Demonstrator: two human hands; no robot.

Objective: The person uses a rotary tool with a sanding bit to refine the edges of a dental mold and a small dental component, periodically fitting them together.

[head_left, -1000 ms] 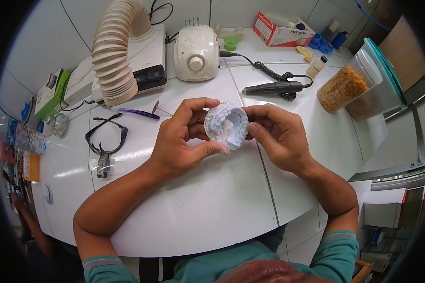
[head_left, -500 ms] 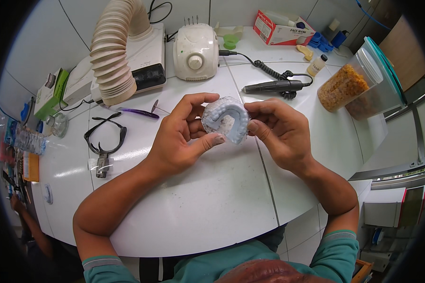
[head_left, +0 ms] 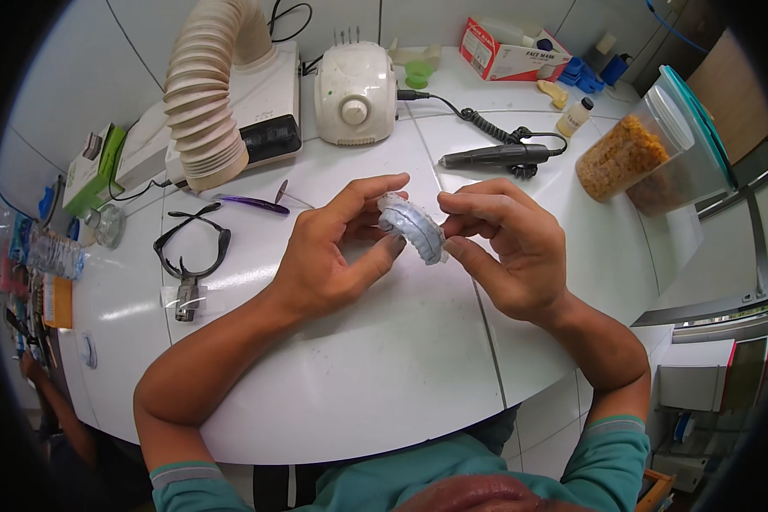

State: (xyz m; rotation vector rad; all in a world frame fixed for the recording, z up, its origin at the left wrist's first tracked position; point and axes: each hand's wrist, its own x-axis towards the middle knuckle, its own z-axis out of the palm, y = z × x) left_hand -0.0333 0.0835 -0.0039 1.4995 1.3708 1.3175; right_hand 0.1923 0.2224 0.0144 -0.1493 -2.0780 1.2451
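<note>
My left hand [head_left: 337, 256] grips the left end of a pale blue, horseshoe-shaped dental piece [head_left: 410, 224] with tooth shapes and a whitish, bumpy edge. My right hand [head_left: 503, 252] pinches its right end between thumb and fingers. The piece is tilted on its side above the white bench [head_left: 401, 350], its far side hidden. Behind my hands lie a black handpiece [head_left: 486, 158] on a coiled cord, a purple-handled tool [head_left: 247, 203] and a thin shaft with a disc [head_left: 286, 192]. Dark glasses [head_left: 222, 243] with an attached clip lie left of my left hand.
A white drill unit [head_left: 354, 94], a corrugated suction hose [head_left: 200, 136], an open red-white box [head_left: 503, 60] and a small bottle [head_left: 574, 118] stand behind. Lidded tubs [head_left: 614, 158] are at right. Far left are clutter and another person's arm [head_left: 60, 401].
The piece has turned from facing up toward me to lying more on its side, showing its ridged side. My right hand has shifted slightly rightward, its index finger curled over higher.
</note>
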